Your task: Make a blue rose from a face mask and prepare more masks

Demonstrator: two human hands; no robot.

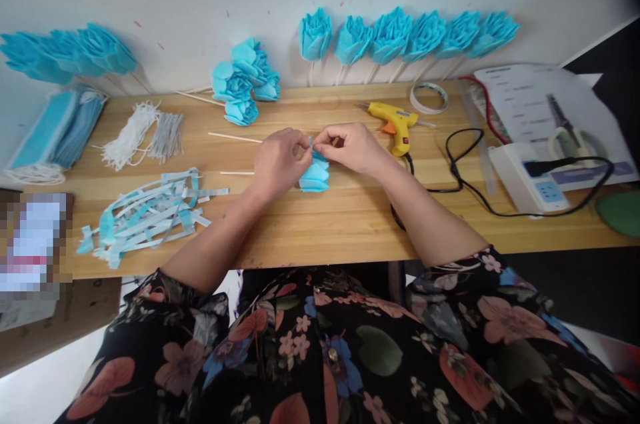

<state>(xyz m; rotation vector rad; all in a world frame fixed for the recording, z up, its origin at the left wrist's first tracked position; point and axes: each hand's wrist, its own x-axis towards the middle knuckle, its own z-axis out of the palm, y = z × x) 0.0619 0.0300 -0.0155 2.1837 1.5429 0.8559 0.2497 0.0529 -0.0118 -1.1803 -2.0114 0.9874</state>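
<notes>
My left hand (279, 161) and my right hand (350, 146) meet over the middle of the wooden table (325, 224). Both pinch the top of a folded light-blue piece of mask fabric (315, 176) that rests on the table between them. The fingers of both hands are closed on it. Two thin wooden sticks (235, 138) lie just left of my left hand.
A yellow glue gun (395, 121) with black cord lies right of my hands, beside a tape roll (429, 97). Finished blue flowers (400, 36) lean on the wall. Cut blue strips (150, 211), white elastic loops (127, 137), stacked masks (55, 131) lie left; a power strip (525, 177) sits right.
</notes>
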